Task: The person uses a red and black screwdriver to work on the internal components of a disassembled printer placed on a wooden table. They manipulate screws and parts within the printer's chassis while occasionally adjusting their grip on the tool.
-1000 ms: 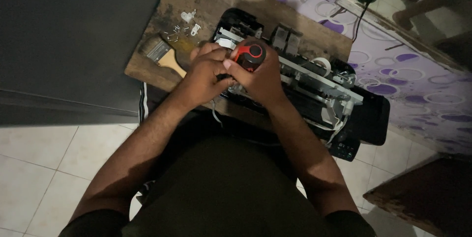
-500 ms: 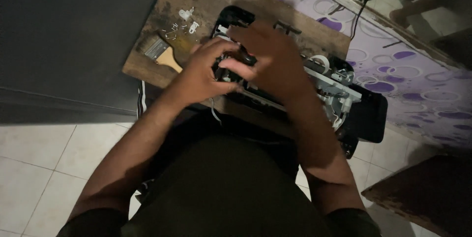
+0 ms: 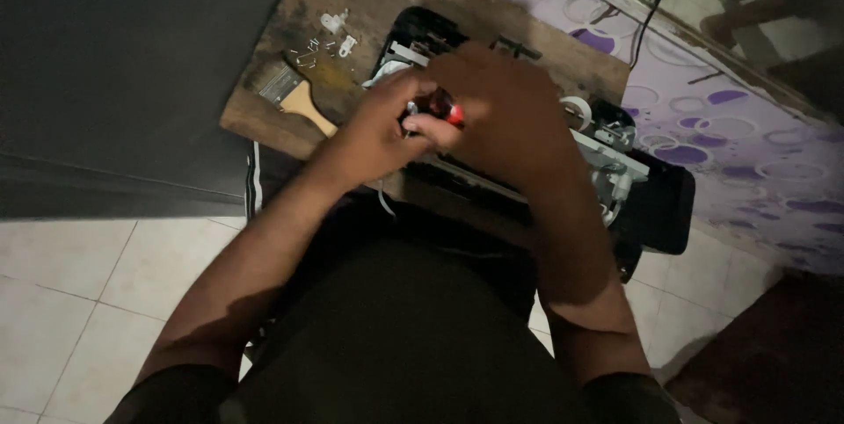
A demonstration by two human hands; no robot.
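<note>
Where the red-and-black tool [image 3: 445, 110] lies, both hands meet over the opened black printer [image 3: 655, 204], which sits toward the right edge of the worn wooden board [image 3: 290, 125], and only a short stretch of the tool shows, its long axis seeming to run left to right between the fingers. The left hand [image 3: 380, 130] pinches its near end from the left, while the right hand [image 3: 510, 116] arches over it from the right and hides most of it, fingers curled and pressed close to the left. A paintbrush [image 3: 294, 94] lies well apart near the board's left corner.
</note>
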